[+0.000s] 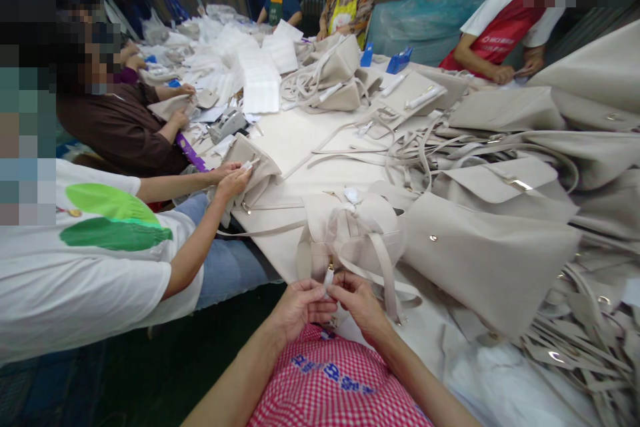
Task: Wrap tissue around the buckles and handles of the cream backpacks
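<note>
A beige handbag (367,223) lies on the table right in front of me, its straps looped over it and a bit of white wrapping on top. From its near side hangs a small gold-coloured metal fitting with a white wrapping (329,276) around its lower part. My left hand (303,310) pinches this wrapping from the left, thumb and forefinger together, the other fingers curled below. From the right, my right hand (356,300) closes thumb and forefinger on the same piece. Both hands are just off the table's front edge, above a red checked apron (330,383).
More beige bags (490,253) and a tangle of straps (585,340) are heaped on my right. A co-worker's hands (233,177) handle another bag at left. A grey tape dispenser (229,123) and stacked white foam sheets (260,77) lie farther back. Several other people work around the table.
</note>
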A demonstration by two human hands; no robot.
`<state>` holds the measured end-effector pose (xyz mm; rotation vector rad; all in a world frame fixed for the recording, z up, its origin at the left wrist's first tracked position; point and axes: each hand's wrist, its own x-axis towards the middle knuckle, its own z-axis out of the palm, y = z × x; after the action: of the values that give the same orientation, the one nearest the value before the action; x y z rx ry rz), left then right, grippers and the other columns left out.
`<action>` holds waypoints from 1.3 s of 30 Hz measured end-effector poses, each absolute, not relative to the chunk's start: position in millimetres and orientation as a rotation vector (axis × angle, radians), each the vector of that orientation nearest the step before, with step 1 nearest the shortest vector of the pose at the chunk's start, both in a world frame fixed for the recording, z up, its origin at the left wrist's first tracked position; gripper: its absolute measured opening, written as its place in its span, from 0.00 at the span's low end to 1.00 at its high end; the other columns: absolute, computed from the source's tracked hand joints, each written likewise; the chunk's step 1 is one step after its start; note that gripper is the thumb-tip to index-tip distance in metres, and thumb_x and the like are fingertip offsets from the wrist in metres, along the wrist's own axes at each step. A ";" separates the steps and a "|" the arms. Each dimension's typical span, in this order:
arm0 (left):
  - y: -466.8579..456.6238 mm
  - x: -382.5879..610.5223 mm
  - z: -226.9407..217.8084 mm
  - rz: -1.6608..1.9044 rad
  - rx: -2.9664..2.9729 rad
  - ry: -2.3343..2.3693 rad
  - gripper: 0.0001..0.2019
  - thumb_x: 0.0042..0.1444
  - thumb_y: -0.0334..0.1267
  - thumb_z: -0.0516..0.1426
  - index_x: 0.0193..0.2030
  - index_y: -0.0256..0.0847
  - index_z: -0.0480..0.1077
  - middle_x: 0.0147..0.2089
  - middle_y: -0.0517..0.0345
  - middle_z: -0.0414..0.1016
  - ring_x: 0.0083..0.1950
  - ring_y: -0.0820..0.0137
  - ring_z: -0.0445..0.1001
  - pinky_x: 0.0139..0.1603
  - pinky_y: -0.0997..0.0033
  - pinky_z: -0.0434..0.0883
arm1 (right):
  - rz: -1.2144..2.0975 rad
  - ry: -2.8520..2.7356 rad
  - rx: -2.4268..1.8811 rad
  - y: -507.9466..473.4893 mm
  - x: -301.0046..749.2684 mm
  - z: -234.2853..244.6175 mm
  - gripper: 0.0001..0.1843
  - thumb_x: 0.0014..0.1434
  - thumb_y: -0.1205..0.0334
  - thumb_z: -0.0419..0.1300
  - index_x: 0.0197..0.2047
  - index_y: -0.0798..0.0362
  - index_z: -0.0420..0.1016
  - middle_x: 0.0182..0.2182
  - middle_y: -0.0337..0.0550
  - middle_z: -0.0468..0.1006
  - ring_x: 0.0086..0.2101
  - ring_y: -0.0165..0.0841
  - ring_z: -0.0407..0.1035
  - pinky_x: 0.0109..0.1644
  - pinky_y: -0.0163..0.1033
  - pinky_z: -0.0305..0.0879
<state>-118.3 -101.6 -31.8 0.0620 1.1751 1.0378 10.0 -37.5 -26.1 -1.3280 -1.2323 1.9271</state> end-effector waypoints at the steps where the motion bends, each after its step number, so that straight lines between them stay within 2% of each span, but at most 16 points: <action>1: -100.8 -118.8 -31.7 1.031 0.060 1.164 0.14 0.41 0.39 0.68 0.28 0.35 0.69 0.29 0.51 0.80 0.28 0.67 0.79 0.28 0.74 0.74 | 1.918 -1.225 -1.331 -37.9 9.6 -26.7 0.06 0.40 0.59 0.64 0.20 0.51 0.72 0.17 0.33 0.68 0.21 0.28 0.58 0.26 0.35 0.51; 6: -95.0 -116.5 -29.8 1.031 0.148 1.245 0.14 0.40 0.40 0.67 0.27 0.36 0.67 0.27 0.53 0.79 0.27 0.69 0.78 0.26 0.75 0.73 | 1.891 -1.184 -1.343 -39.0 9.1 -32.6 0.08 0.41 0.58 0.64 0.20 0.52 0.72 0.16 0.33 0.67 0.20 0.28 0.57 0.25 0.35 0.50; 11: -90.0 -110.1 -29.9 1.019 0.301 1.405 0.12 0.44 0.42 0.63 0.27 0.37 0.66 0.22 0.58 0.75 0.21 0.73 0.73 0.21 0.76 0.70 | 1.920 -1.128 -1.356 -38.3 7.9 -37.2 0.18 0.51 0.47 0.59 0.21 0.53 0.70 0.13 0.32 0.62 0.17 0.27 0.54 0.22 0.35 0.49; 13: -89.4 -107.8 -30.5 1.007 0.329 1.438 0.12 0.45 0.43 0.63 0.27 0.38 0.66 0.21 0.60 0.74 0.19 0.73 0.72 0.19 0.76 0.69 | 1.906 -1.129 -1.352 -38.2 5.6 -37.1 0.19 0.50 0.45 0.61 0.22 0.53 0.71 0.13 0.32 0.62 0.18 0.26 0.54 0.23 0.35 0.49; 16: -90.0 -106.0 -30.9 0.998 0.333 1.428 0.13 0.47 0.45 0.62 0.29 0.38 0.66 0.25 0.57 0.76 0.24 0.69 0.76 0.20 0.75 0.70 | 1.896 -1.142 -1.305 -37.5 2.0 -36.6 0.18 0.44 0.47 0.66 0.22 0.54 0.71 0.16 0.32 0.65 0.20 0.26 0.55 0.24 0.34 0.51; 19: -90.7 -107.1 -31.1 1.031 0.210 1.327 0.13 0.47 0.42 0.63 0.31 0.38 0.65 0.29 0.54 0.78 0.28 0.67 0.78 0.22 0.75 0.72 | 1.898 -1.133 -1.259 -35.6 -0.4 -37.7 0.18 0.46 0.47 0.65 0.22 0.53 0.71 0.18 0.33 0.67 0.22 0.28 0.58 0.27 0.34 0.53; 22: -89.4 -109.6 -30.0 1.053 0.117 1.271 0.10 0.48 0.38 0.63 0.31 0.37 0.66 0.27 0.52 0.79 0.26 0.69 0.78 0.24 0.76 0.72 | 1.858 -1.122 -1.258 -33.3 -2.9 -38.8 0.16 0.47 0.49 0.64 0.22 0.53 0.72 0.19 0.34 0.69 0.23 0.29 0.60 0.28 0.35 0.55; 26: -83.5 -111.7 -26.0 1.020 0.112 1.341 0.05 0.50 0.30 0.62 0.32 0.35 0.69 0.27 0.51 0.80 0.26 0.70 0.78 0.25 0.77 0.73 | 1.748 -1.104 -1.330 -31.5 -7.8 -38.2 0.11 0.45 0.56 0.65 0.20 0.52 0.72 0.18 0.34 0.69 0.25 0.29 0.61 0.31 0.35 0.58; 29: -75.4 -112.5 -25.8 0.986 0.165 1.395 0.05 0.48 0.27 0.62 0.31 0.36 0.69 0.26 0.53 0.79 0.25 0.69 0.78 0.25 0.75 0.74 | 1.681 -1.052 -1.412 -29.8 -0.6 -38.7 0.03 0.45 0.61 0.64 0.26 0.52 0.77 0.20 0.33 0.72 0.25 0.29 0.64 0.31 0.34 0.61; 31: -69.1 -113.5 -28.3 0.989 0.212 1.422 0.07 0.45 0.27 0.62 0.31 0.37 0.69 0.26 0.55 0.80 0.26 0.68 0.79 0.25 0.75 0.75 | 1.653 -1.004 -1.481 -33.0 20.8 -37.1 0.09 0.45 0.61 0.64 0.33 0.51 0.79 0.19 0.33 0.72 0.22 0.29 0.65 0.27 0.34 0.62; 33: -63.6 -115.3 -32.6 0.992 0.264 1.440 0.08 0.42 0.29 0.63 0.30 0.37 0.69 0.26 0.56 0.80 0.26 0.69 0.79 0.27 0.75 0.75 | 1.604 -0.951 -1.563 -46.0 60.1 -30.9 0.11 0.45 0.59 0.64 0.34 0.51 0.80 0.19 0.34 0.74 0.20 0.29 0.65 0.23 0.33 0.61; 35: -59.3 -117.6 -37.8 1.000 0.305 1.443 0.10 0.39 0.32 0.65 0.29 0.38 0.69 0.26 0.57 0.80 0.28 0.68 0.79 0.29 0.74 0.76 | 1.487 -0.884 -1.671 -71.9 116.1 -20.9 0.10 0.45 0.55 0.64 0.30 0.52 0.80 0.23 0.38 0.77 0.22 0.30 0.67 0.25 0.34 0.62; 39: -51.8 -119.8 -46.8 1.020 0.369 1.456 0.12 0.36 0.36 0.67 0.28 0.40 0.70 0.28 0.58 0.81 0.32 0.66 0.80 0.35 0.70 0.77 | 0.954 -0.564 -2.043 -149.7 247.5 -7.2 0.18 0.47 0.45 0.60 0.32 0.52 0.78 0.26 0.40 0.77 0.28 0.33 0.67 0.31 0.36 0.61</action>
<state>-119.8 -51.8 -46.8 0.3687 1.4563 1.0203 247.5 -149.7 -7.2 -2.0435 -0.5644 0.9542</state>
